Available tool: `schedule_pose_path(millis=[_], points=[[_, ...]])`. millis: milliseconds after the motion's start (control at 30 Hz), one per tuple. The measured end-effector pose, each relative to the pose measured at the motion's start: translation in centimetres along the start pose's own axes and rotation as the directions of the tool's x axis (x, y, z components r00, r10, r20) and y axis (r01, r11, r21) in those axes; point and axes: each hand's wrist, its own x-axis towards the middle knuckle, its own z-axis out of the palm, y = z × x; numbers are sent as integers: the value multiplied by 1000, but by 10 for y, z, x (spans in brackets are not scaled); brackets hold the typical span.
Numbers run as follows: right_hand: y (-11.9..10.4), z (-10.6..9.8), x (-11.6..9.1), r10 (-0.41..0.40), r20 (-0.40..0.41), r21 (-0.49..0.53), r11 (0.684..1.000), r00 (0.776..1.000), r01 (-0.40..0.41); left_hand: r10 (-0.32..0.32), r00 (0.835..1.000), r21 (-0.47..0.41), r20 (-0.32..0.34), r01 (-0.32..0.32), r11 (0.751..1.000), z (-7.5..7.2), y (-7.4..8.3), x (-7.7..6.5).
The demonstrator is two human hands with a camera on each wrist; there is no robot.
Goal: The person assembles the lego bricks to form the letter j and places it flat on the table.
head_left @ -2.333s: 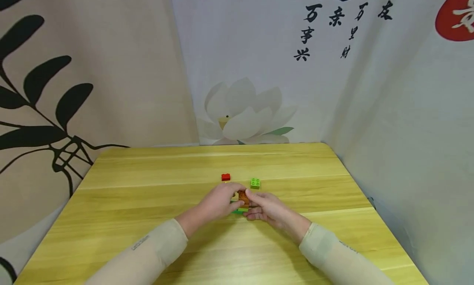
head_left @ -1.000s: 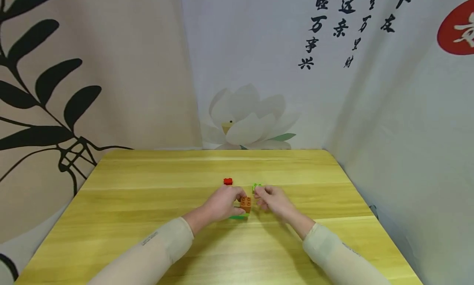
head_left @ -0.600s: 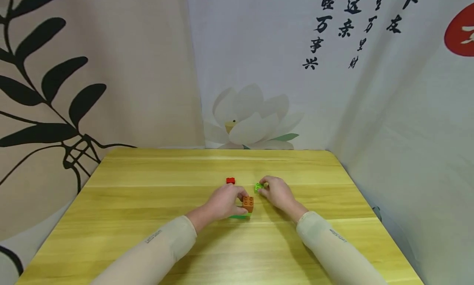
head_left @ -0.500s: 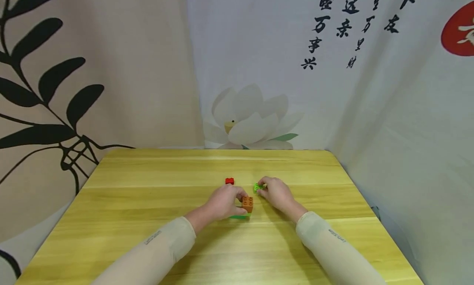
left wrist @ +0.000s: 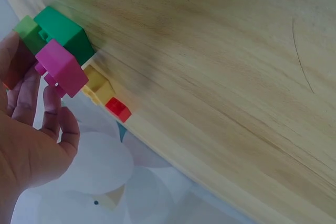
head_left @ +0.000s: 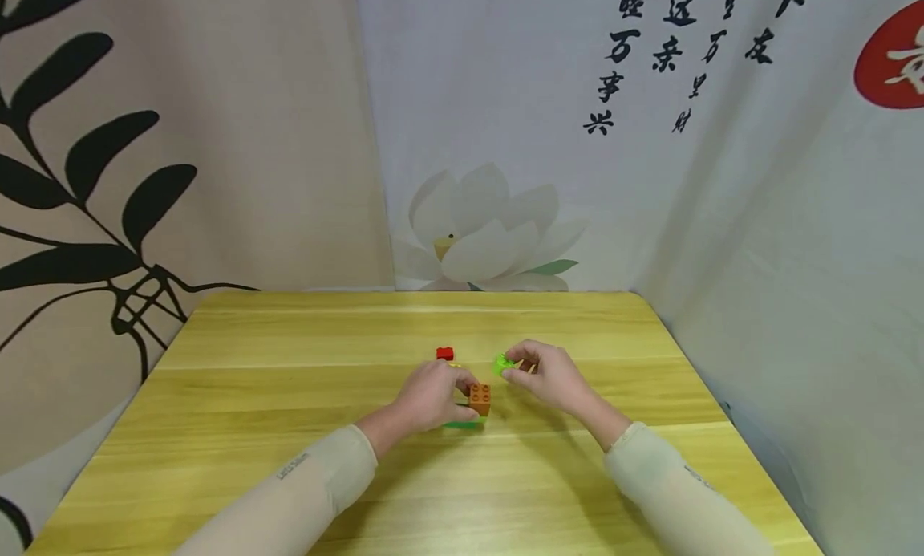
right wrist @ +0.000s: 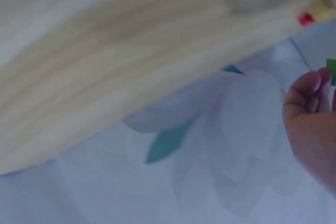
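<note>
My left hand (head_left: 433,395) grips a small stack of toy building bricks, thumb and fingers about the orange brick (head_left: 480,399) on top. The green brick (left wrist: 65,32), a light green brick (left wrist: 30,34) and a pink brick (left wrist: 62,67) of this stack show in the left wrist view; the fingers cover part of it. Just beyond and to the right, my right hand (head_left: 552,373) pinches a lime green brick (head_left: 502,365) between thumb and fingertips. Only that brick's edge enters the blurred right wrist view.
Behind the left hand lie a red brick (head_left: 444,353) and a yellow brick (left wrist: 98,84), close together on the wooden table (head_left: 303,331). A printed curtain (head_left: 491,139) hangs along the table's far edge.
My right hand has left the stack, reached out to the lime green brick and taken it between its fingers; the brick now looks tilted. The left hand keeps its grip on the stack.
</note>
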Motion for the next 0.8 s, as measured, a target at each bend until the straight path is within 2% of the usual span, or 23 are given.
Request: schedule_pose_path(millis=[100,267,367,433,533,633,700,800], points=[[-17,-7,-8,-85,49,30,996,995,84,3,1000,-9,-11,-3,1000,-2,-2,0],[-36,-6,-16,-226,140,-73,969,964,237,27,999,2,-20,-27,1000,-3,-4,0],[-40,-1,-17,-262,135,-117,953,955,278,41,999,4,-24,-41,999,-2,-6,0],[-41,2,-17,-264,116,-105,955,957,276,46,999,8,-25,-46,999,-2,-7,0],[-41,7,-17,-207,86,-25,977,975,210,49,998,13,-24,-49,999,-1,-8,0],[-40,13,-16,-102,79,125,988,992,91,48,999,11,-18,-48,999,0,-9,-1],[-38,17,-16,-30,96,223,975,995,8,46,999,2,-12,-46,999,0,-10,-1],[-35,20,-14,56,155,343,933,986,-107,44,999,-5,-3,-44,999,0,-10,-2]])
